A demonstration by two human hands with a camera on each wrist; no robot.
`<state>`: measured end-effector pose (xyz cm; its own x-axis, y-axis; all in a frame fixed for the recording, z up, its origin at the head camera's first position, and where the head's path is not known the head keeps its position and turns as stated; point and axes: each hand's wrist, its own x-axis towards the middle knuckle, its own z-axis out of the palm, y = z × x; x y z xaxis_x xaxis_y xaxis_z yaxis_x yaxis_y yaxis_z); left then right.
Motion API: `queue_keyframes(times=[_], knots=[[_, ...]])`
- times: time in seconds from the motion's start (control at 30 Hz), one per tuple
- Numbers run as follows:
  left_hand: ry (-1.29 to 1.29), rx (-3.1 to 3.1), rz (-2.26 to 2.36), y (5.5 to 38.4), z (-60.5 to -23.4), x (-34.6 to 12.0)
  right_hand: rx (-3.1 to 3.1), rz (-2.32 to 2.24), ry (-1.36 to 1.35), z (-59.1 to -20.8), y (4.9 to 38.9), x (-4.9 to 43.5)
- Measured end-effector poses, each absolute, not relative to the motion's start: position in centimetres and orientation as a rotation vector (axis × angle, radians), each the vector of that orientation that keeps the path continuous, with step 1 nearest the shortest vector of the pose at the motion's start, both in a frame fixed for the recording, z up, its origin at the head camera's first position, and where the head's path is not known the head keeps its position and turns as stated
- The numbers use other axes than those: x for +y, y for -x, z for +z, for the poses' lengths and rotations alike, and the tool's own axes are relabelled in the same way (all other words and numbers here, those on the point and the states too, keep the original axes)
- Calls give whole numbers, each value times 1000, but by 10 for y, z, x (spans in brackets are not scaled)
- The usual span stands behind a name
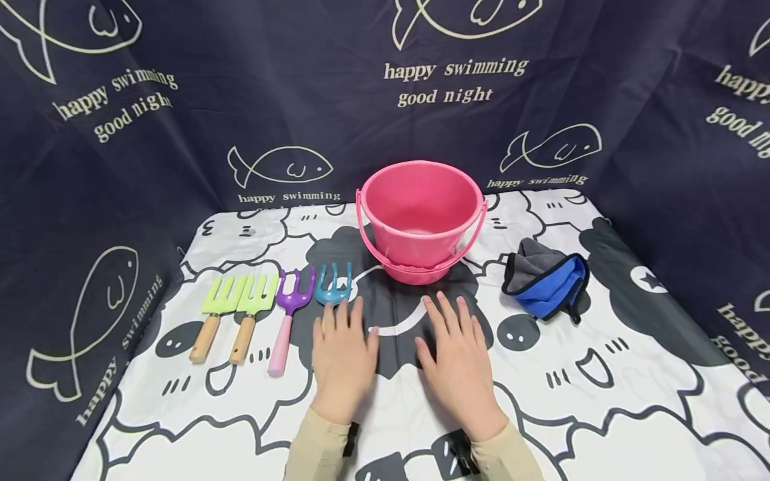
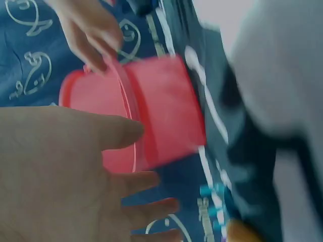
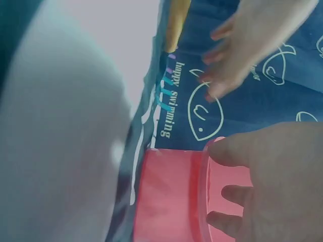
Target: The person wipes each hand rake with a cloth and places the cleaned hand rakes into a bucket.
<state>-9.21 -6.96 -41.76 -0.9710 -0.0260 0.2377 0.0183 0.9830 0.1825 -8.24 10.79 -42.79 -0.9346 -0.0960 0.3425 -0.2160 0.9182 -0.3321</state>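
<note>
My left hand [image 1: 344, 361] has its fingers spread, palm down, just below the blue garden fork [image 1: 333, 286]; it hides most of that fork's handle. To the right, my right hand [image 1: 458, 364] is likewise spread, in front of the pink bucket [image 1: 415, 250]. Neither hand grips anything. Left of my left hand lie a purple garden fork [image 1: 295, 297] with a pink handle and two light green garden forks [image 1: 257, 297] [image 1: 224, 297] with wooden handles. The bucket stands upright, its handle lowered at the front. In both wrist views the hands look raised off the tabletop.
A crumpled grey and blue cloth item [image 1: 544, 284] with black trim lies right of the bucket. The white cloth [image 1: 385, 427] with black cartoon drawings covers the table. Dark blue fabric [image 1: 337, 100] printed with fish hangs behind and at both sides.
</note>
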Motion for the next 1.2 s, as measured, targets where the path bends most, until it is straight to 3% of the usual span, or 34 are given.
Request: queue_keyframes(times=[0.5, 1.2], knots=[[-136, -2900, -130, 109, -425, -108, -2793, 646, -254, -416, 84, 109], [-261, -2901, -523, 113, -432, -104, -2783, 652, -340, -408, 101, 134]])
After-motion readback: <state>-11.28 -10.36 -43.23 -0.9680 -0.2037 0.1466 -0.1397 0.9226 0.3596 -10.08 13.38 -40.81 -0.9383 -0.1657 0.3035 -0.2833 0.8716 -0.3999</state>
